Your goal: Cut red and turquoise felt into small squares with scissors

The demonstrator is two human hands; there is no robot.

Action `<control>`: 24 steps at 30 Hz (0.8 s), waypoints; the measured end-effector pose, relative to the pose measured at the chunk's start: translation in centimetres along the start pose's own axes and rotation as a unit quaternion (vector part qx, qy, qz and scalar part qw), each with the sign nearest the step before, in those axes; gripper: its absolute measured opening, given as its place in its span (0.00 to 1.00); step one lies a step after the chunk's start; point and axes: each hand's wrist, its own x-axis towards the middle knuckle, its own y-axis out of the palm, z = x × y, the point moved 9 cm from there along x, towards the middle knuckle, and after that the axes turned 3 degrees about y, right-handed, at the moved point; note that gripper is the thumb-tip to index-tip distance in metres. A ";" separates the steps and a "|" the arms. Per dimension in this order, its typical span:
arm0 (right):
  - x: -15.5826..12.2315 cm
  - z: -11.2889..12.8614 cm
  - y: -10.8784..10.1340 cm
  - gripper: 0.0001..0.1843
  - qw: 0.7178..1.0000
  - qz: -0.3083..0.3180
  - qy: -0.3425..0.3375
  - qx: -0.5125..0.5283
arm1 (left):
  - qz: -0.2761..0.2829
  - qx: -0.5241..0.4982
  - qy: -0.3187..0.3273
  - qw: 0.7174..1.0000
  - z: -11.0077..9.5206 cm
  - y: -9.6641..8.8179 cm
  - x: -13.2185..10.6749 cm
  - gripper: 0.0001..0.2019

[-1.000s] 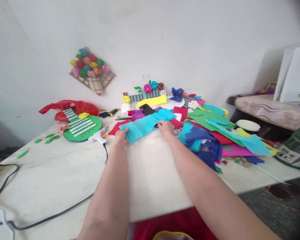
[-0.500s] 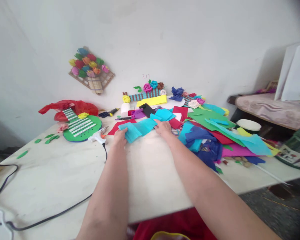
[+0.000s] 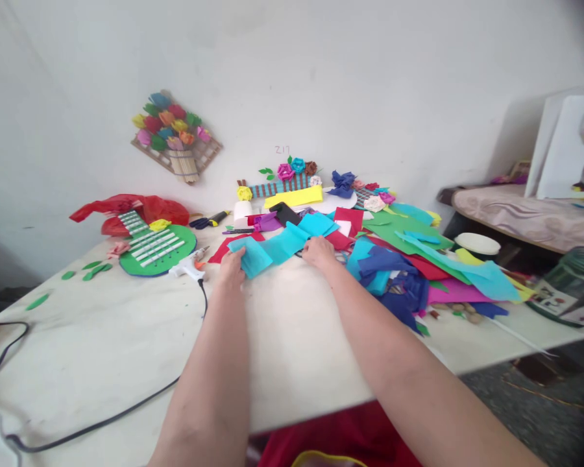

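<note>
A strip of turquoise crepe paper (image 3: 277, 245) lies across the far part of the white table (image 3: 292, 350). My left hand (image 3: 231, 267) pinches the strip's left end, fingers closed on it. At the strip's right part, my right hand (image 3: 318, 251) presses down on the lower edge, fingers curled on the paper. Both forearms stretch out over the bare middle of the table.
A heap of coloured paper sheets (image 3: 409, 259) lies right of my hands. A glue gun (image 3: 187, 264) with a black cable (image 3: 102, 421) sits to the left, beside a green round craft piece (image 3: 158, 241) and a red plastic bag (image 3: 126, 211). Paper flowers (image 3: 296, 170) line the wall.
The turquoise strip has been gathered narrower and pulled slightly towards me; both hands stay on its ends. The view has shifted a little to the right.
</note>
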 end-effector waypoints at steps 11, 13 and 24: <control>-0.6 2.0 -1.1 0.18 0.995 0.087 -0.010 -0.045 | 0.085 -0.047 0.014 0.995 -0.7 1.3 -0.3 0.05; -0.9 2.5 -1.5 0.20 0.993 0.099 -0.025 -0.060 | 0.078 -0.081 -0.012 0.994 -0.7 1.4 -0.8 0.06; -0.9 1.8 0.0 0.30 0.966 0.240 -0.042 -0.087 | 0.079 -0.186 -0.056 0.978 0.0 2.2 -1.0 0.14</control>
